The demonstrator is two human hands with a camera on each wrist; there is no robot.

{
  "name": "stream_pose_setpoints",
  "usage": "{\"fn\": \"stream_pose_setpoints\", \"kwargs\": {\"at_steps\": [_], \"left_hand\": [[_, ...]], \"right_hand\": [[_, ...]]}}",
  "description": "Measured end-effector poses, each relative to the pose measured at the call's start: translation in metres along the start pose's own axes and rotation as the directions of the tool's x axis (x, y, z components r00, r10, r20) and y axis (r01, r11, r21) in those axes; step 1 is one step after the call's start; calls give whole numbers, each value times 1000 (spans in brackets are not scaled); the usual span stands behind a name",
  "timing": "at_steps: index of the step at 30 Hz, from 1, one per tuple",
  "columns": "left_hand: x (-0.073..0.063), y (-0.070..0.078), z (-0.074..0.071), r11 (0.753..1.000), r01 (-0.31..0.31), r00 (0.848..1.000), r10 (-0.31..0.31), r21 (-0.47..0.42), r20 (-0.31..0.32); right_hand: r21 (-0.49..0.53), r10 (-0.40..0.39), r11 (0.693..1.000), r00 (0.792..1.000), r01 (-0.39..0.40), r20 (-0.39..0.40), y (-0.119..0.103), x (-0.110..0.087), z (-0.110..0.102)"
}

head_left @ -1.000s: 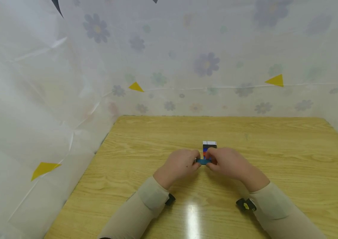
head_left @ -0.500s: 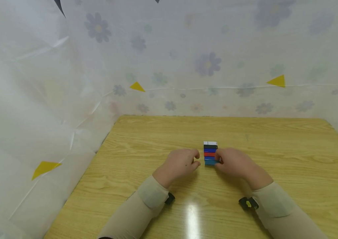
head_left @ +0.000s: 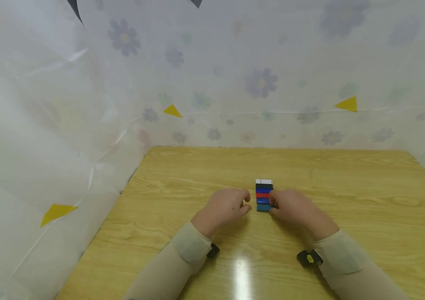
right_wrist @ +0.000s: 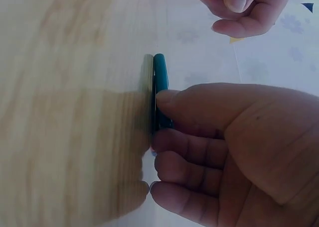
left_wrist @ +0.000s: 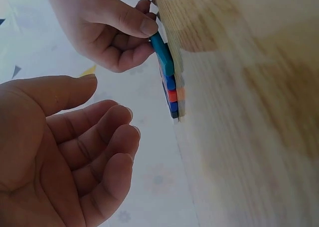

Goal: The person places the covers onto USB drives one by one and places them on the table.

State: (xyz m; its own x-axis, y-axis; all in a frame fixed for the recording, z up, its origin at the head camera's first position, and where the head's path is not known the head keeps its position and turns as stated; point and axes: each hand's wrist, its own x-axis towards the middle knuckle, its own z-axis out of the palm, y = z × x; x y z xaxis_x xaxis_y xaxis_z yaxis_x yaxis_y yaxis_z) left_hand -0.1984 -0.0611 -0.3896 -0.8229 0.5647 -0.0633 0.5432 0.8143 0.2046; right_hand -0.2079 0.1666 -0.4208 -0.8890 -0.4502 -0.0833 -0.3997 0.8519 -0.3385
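My right hand (head_left: 292, 208) pinches the right end of a small teal bar (head_left: 262, 208) between thumb and fingers, low at the table. Beyond it, a row of small flat pieces runs away from me: blue (head_left: 262, 201), red (head_left: 262, 195), darker blue (head_left: 264, 190), black (head_left: 264, 186) and white (head_left: 263, 181). Their exact kind is unclear. In the right wrist view, the thumb lies on the side of the teal bar (right_wrist: 161, 72). Just left of the row, my left hand (head_left: 227, 206) holds nothing; its fingers curve loosely in the left wrist view.
A wood-grain table (head_left: 182, 171) lies under everything. White flower-patterned sheeting (head_left: 212, 75) walls the back and left sides, with yellow triangles (head_left: 172, 111) on it. Dark wrist devices (head_left: 310, 258) sit at both sleeves.
The left hand has let go of the teal bar. The right hand has moved the bar rightward to the near end of the row, then very slightly toward me.
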Motion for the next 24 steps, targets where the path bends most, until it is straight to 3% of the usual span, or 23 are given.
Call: {"fn": "stream_pose_setpoints", "kwargs": {"at_steps": [15,24], "left_hand": [[0,0,-1,1000,5,1000,-5,-4,7],[0,-4,0,998,46,999,-45,-38,13]], "right_hand": [[-16,24,1000,999,-25,-32,-1,1,1],[50,16,999,997,-12,-77,1,1,4]]}}
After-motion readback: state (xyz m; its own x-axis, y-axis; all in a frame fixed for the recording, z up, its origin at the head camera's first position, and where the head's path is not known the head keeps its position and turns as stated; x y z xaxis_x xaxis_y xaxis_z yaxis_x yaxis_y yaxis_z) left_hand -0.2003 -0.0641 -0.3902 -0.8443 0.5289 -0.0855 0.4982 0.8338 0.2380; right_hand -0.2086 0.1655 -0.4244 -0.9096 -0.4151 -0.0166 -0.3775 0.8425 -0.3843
